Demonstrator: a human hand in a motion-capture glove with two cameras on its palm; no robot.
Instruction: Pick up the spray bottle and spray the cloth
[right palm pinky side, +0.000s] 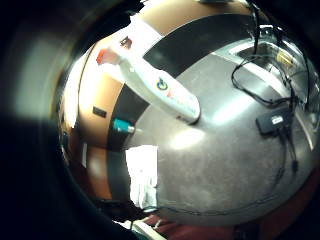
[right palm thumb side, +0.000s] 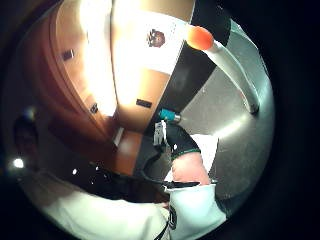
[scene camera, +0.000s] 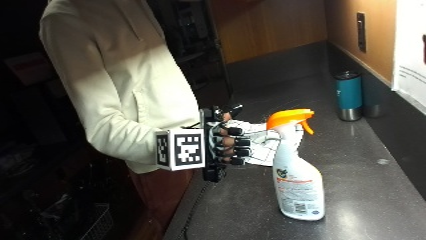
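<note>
**Outside view: gloved hand beside an upright spray bottle**

Outside view shows a person in a cream sweatshirt (scene camera: 126, 85) standing at a dark speckled desk (scene camera: 373, 145). The gloved right hand (scene camera: 226, 145) hangs just above the desk edge, its fingers (scene camera: 234, 142) curled in with nothing seen between them, so the grip is closed on nothing. It is near the spray bottle (scene camera: 296, 170) but apart from it.

That bottle stands upright on the desk, white with an orange trigger head. Its label carries a round emblem and small print, none of it readable. A white cloth (scene camera: 263, 142) with thin dark lines lies on the desk behind the hand and bottle.

A teal tumbler (scene camera: 349, 95) with a steel base stands farther along, near the wall. A white sheet (scene camera: 411, 55) hangs on the wood panelling; its writing cannot be read.
</note>
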